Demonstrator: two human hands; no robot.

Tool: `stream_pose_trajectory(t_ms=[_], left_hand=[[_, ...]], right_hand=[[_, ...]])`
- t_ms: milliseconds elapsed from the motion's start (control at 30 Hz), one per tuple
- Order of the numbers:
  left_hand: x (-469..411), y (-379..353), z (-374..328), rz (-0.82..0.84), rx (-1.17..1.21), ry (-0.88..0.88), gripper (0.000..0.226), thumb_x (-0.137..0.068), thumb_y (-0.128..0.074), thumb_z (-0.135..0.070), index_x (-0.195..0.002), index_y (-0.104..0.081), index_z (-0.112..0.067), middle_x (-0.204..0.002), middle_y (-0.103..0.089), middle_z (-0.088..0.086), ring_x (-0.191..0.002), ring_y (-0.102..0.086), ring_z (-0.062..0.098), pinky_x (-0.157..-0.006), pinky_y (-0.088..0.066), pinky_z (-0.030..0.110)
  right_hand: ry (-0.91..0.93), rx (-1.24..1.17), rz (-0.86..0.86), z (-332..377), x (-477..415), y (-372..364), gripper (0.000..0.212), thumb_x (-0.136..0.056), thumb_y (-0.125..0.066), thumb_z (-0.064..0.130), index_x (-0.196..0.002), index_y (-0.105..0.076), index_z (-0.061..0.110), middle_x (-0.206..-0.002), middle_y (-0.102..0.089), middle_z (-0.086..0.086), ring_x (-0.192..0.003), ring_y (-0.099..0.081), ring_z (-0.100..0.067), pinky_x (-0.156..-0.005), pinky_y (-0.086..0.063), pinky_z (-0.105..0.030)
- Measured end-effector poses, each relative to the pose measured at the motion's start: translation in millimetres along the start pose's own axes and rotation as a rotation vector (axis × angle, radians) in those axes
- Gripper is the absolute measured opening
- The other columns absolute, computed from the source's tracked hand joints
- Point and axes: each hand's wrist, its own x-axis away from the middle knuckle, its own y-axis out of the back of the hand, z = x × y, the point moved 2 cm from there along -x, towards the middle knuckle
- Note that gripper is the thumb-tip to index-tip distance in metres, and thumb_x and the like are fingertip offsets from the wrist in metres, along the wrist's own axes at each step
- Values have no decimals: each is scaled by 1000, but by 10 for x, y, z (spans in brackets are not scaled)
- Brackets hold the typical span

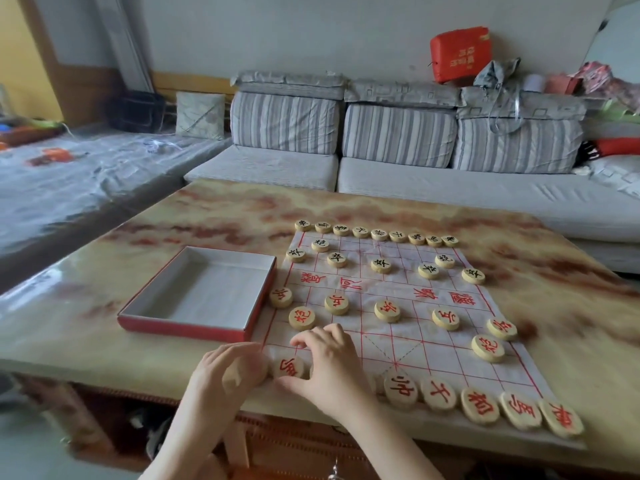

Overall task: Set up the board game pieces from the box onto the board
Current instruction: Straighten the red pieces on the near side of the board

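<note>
A cloth board (pixel 381 327) with red grid lines lies on the table. Black-lettered wooden pieces (pixel 381 265) fill its far side, and red-lettered pieces (pixel 388 311) stand on the near half. The near row (pixel 481 405) runs from the middle to the right corner. My left hand (pixel 228 375) curls around a round wooden piece (pixel 242 370) at the near left corner. My right hand (pixel 329 365) rests spread over the near row, beside a red-lettered piece (pixel 288 367). It hides what lies beneath it. The red box (pixel 194 327) left of the board holds nothing.
The marbled table (pixel 138 341) has its front edge just under my wrists. A grey striped sofa (pixel 398 174) runs behind the table. A covered surface (pixel 69 188) lies to the left.
</note>
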Motion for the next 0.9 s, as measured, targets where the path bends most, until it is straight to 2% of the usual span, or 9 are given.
stream_pose_trajectory(t_ms=[167,300,367,500,633,767,833,900], left_hand=[[-18,52,28,2,-27,-22,36,-73,-75,-26,-104,-63,-38,-106,-54,-33,-106,-46,-8,-88,-34,17],[-24,47,46,24,-52,-23,42,-71,-76,-11,-109,-65,-26,-111,-58,-22,-110,-50,5,-92,-36,19],[-26,34,48,34,-53,-37,45,-69,-75,-5,-109,-66,-24,-113,-59,-17,-112,-52,8,-98,-39,25],[-32,11,25,60,-50,-35,47,-69,-78,-11,-111,-65,-28,-112,-60,-18,-112,-52,10,-99,-40,43],[-45,7,44,33,-57,-3,45,-66,-80,-18,-106,-65,-33,-105,-59,-21,-108,-52,11,-95,-41,44],[-79,1,98,9,-91,35,46,-59,-83,-35,-101,-66,-34,-99,-55,-20,-101,-53,11,-92,-43,41],[-94,-22,115,11,-105,33,51,-56,-83,-41,-103,-67,-32,-98,-53,-16,-98,-53,12,-91,-44,41],[-98,-48,122,4,-156,34,57,-53,-82,-48,-105,-67,-33,-100,-51,-14,-103,-49,12,-94,-36,33]], right_hand=[[20,35,-78,42,-5,-58,62,-66,-57,72,-112,-48,30,-107,-49,17,-104,-34,-7,-89,-33,-21],[21,69,-103,70,42,-47,62,-67,-57,70,-111,-48,29,-103,-50,16,-102,-34,-8,-89,-33,-22],[19,94,-105,74,58,-31,59,-69,-58,67,-111,-47,28,-102,-50,15,-101,-34,-9,-88,-32,-24],[34,95,-77,105,44,-9,50,-73,-58,60,-110,-48,27,-104,-51,15,-104,-35,-10,-85,-25,-24],[36,19,-42,130,70,-27,46,-79,-58,46,-118,-44,28,-105,-44,17,-105,-28,-6,-86,-21,-22],[42,-30,3,141,108,-23,48,-80,-54,29,-126,-41,30,-100,-25,19,-90,-9,2,-92,-24,-23],[56,-48,15,162,111,-25,53,-79,-52,27,-130,-39,31,-103,-28,21,-95,-11,1,-93,-21,-24],[73,-46,21,176,108,-41,57,-80,-51,36,-135,-35,32,-119,-39,20,-117,-18,-4,-96,-16,-25]])
